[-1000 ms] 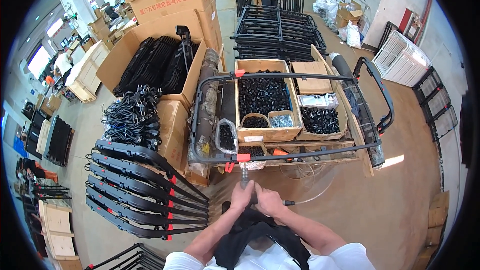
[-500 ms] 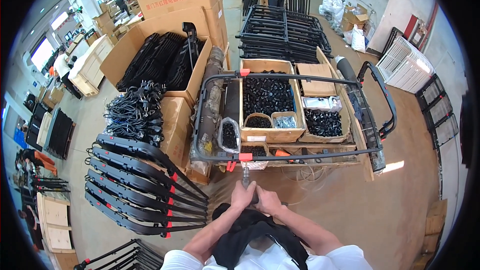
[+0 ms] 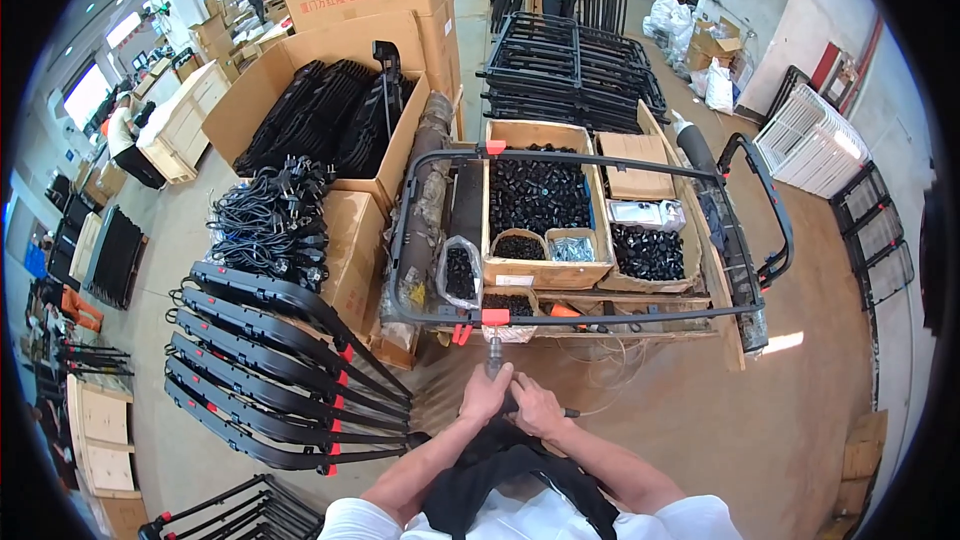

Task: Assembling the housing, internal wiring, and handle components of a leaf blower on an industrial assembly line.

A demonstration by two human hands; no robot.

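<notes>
A power screwdriver [image 3: 495, 352] points away from me, its nose close under the red clip [image 3: 495, 317] on the near bar of a black rectangular frame [image 3: 620, 319]. Whether the bit touches the clip is too small to tell. My left hand [image 3: 485, 393] is closed around the screwdriver's body. Against it, from the right, my right hand [image 3: 537, 409] is closed on the same tool's rear part, which the fingers mostly hide. The frame lies across two wrapped rails, over boxes of small parts. Red tabs [image 3: 462, 333] hang just left of the clip.
A wooden box [image 3: 550, 275] of black knobs stands under the frame. Curved black frame parts [image 3: 270, 370] are stacked at left, beside bundled power cables [image 3: 270, 225] and a large carton [image 3: 230, 130]. More black frames [image 3: 570, 70] are piled at the back, with people beyond.
The view has shifted slightly, so the bench appears a little lower and to the right. Both hands keep their hold on the screwdriver, its nose still near the red clip.
</notes>
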